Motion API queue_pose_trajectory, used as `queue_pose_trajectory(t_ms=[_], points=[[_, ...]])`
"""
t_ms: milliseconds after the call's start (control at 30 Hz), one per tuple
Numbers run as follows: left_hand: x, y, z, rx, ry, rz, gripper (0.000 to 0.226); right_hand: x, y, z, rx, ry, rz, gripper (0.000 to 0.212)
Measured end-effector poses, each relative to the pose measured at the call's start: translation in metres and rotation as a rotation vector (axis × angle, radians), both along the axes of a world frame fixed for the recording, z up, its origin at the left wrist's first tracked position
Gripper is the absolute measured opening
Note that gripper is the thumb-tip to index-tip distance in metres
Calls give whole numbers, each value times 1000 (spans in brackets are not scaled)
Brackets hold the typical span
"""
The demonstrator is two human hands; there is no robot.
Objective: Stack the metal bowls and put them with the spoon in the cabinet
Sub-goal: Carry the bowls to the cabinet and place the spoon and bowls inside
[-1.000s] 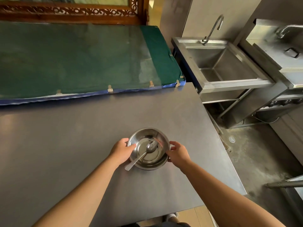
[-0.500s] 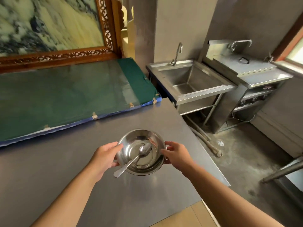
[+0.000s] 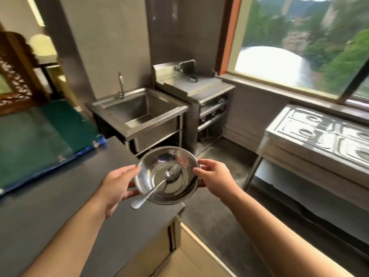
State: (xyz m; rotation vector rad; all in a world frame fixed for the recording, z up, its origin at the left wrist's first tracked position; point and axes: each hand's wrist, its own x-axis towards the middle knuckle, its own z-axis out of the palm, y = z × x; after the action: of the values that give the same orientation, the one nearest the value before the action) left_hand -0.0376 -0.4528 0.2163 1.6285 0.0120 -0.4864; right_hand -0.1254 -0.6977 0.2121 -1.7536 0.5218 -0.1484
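Observation:
The stacked metal bowls (image 3: 157,182) are held in the air over the right end of the grey table (image 3: 50,196). A metal spoon (image 3: 159,181) lies inside the top bowl, its handle sticking out over the near left rim. My left hand (image 3: 117,183) grips the stack's left side and my right hand (image 3: 214,176) grips its right rim. Below the table's right end I see part of a cabinet front (image 3: 159,250); its inside is hidden.
A steel sink (image 3: 139,110) with a tap stands ahead, a steel appliance (image 3: 203,90) to its right. A steel counter with lidded wells (image 3: 319,134) runs along the window on the right. A green mat (image 3: 40,132) covers the table's far left.
Both hands lifted the bowls with the spoon off the table and carried them rightward. My view swung right and up, bringing the window and the right counter into sight.

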Motion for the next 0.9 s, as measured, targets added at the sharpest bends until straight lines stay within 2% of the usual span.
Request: queue_pose_trajectory(t_ms=[100,400,533,633,733,833,900], points=[[-24,-79,8,-29,-11,-117,12,-52,-67,5,-18,-13,-126,20],[-113,-306,14,-39,24,-524,30,-231,-226,13,-32,-87,-605,18],[-157,-392,12,-30,12,-726,28,-306,-268,12,-16,-78,-807,20],[-197,-456,12,-13,-1,-896,28,-362,-296,7,-17,-54,-962,31],[-236,-517,11,-22,2,-1041,28,-411,-318,5,-16,-44,-1096,12],[-267,-574,7,-34,26,-1162,27,-446,-340,2,-33,-24,-1231,12],[-287,-616,4,-57,28,-1260,31,-466,-358,3,-50,-17,-1328,23]])
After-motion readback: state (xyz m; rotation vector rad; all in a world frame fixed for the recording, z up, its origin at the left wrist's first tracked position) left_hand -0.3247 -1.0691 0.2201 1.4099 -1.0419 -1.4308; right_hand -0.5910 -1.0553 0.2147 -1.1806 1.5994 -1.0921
